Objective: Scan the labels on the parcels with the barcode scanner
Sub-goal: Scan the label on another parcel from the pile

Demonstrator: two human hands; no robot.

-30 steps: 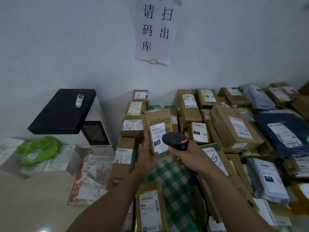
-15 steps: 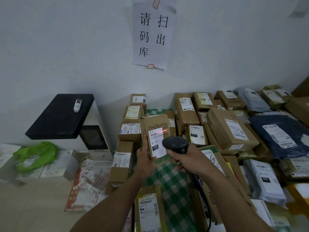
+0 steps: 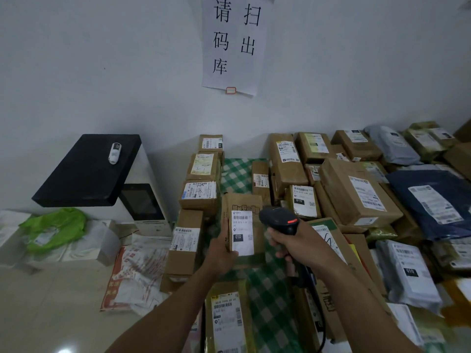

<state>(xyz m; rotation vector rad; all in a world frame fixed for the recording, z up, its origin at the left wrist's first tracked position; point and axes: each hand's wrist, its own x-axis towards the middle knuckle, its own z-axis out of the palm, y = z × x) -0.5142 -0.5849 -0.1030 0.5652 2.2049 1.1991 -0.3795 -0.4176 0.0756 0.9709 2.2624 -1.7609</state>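
The left hand, grip clamped on a brown parcel, props it upright so its label faces the barcode scanner clasped in the right hand.

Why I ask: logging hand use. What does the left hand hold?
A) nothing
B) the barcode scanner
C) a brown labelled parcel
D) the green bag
C: the left hand grips the brown parcel by its left edge, while the right hand holds the barcode scanner.
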